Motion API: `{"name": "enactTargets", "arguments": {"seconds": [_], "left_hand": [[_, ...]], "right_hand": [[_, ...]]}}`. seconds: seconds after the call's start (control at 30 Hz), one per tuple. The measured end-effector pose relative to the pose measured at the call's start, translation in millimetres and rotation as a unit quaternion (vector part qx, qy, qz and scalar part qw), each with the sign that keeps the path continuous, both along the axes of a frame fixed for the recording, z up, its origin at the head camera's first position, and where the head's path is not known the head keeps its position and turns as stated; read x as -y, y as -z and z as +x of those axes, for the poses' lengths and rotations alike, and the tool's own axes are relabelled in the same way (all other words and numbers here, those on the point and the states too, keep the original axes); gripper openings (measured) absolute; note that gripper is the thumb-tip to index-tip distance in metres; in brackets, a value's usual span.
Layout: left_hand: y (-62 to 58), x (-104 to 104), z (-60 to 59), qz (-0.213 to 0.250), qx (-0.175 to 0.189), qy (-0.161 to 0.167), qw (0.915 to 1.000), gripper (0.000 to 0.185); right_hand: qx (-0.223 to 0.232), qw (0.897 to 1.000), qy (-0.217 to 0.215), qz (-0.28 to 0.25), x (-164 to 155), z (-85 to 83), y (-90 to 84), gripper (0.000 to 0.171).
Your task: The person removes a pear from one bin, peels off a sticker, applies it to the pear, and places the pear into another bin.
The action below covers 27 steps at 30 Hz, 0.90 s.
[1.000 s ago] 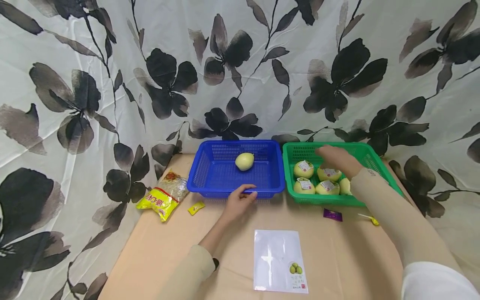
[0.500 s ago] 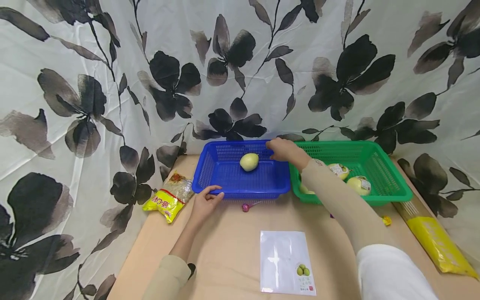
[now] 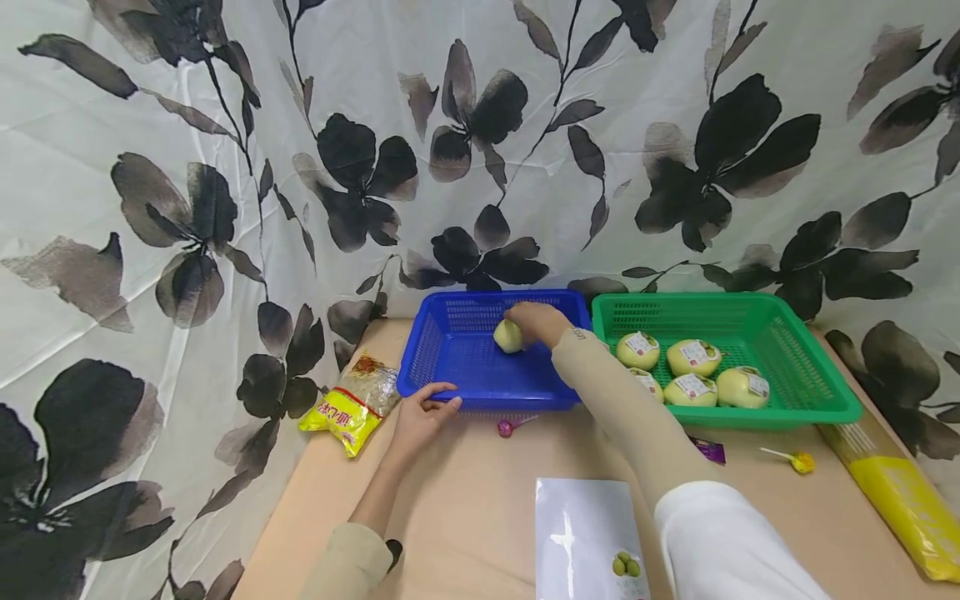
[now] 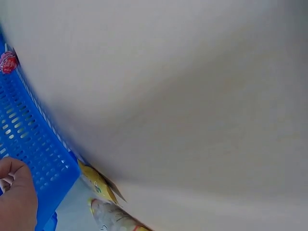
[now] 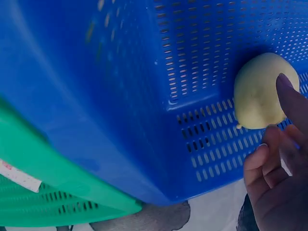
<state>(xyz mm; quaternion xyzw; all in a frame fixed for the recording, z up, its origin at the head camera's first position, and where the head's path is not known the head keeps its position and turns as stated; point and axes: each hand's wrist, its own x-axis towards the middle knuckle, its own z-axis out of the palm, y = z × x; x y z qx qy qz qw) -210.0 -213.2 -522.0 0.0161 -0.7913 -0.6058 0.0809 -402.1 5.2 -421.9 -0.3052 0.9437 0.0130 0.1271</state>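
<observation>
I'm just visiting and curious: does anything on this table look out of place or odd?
Mostly tidy. The lone fruit in the blue basket, under the right hand, has no label, while those in the green basket have stickers. A pink lollipop and a yellow one lie loose on the table.

You faced a white curtain (image 3: pixel 480 125) printed with large black and grey flowers and leaves; it hung in soft folds across the whole back and down both sides. Below it lay a peach-coloured counter (image 3: pixel 465 500), evenly lit, with no hard shadows showing.
</observation>
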Motion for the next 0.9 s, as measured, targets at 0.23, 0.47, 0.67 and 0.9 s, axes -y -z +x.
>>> {"name": "enactTargets", "arguments": {"seconds": [0.23,0.47,0.67,0.9], "left_hand": [[-0.4,-2.0,-0.8,-0.005,-0.009,-0.005,0.9999,0.031],[-1.4,-1.1,-2.5,-0.01,-0.01,-0.003,0.9999,0.031],[-0.4,-0.5,-3.2,-0.008,-0.008,-0.006,0.9999,0.029],[3.6,-0.3,-3.6,-0.003,-0.003,-0.003,1.0,0.029]], "right_hand": [[-0.025,1.0,0.007,0.001,8.7,-3.9,3.4,0.044],[-0.027,0.999,0.012,0.012,15.3,-13.9,9.5,0.059],[-0.012,1.0,0.016,0.013,11.6,-1.8,5.9,0.038],[0.025,0.999,0.03,-0.012,7.1,7.8,6.6,0.041]]}}
